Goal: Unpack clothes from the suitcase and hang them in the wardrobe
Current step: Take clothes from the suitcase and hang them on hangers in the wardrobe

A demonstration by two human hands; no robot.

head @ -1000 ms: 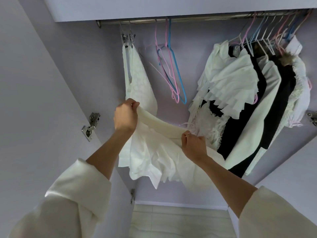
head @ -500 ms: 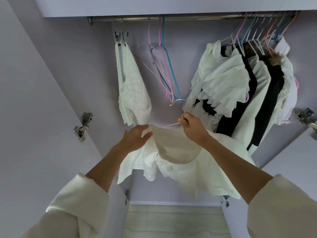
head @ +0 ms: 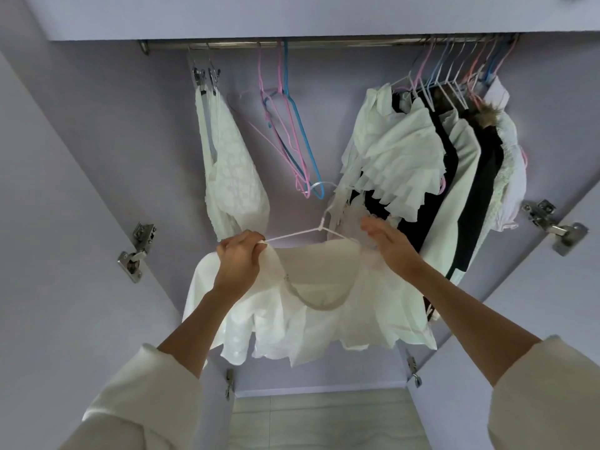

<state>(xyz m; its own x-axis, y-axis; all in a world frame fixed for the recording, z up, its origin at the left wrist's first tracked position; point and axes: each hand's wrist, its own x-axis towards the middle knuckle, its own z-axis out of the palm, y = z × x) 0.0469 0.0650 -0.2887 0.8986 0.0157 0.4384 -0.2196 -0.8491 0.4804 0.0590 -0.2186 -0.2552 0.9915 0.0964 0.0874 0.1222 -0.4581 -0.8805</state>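
Wardrobe rail [head: 324, 44], left hand [head: 238, 264] pinching blouse [head: 311, 306]

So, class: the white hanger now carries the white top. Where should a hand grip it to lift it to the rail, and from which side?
Grip the white hanger at its bare neck, just below the hook, coming from above and in front. That twisted junction stands clear of the white top, while both shoulders are under cloth, the left hand pinching one.
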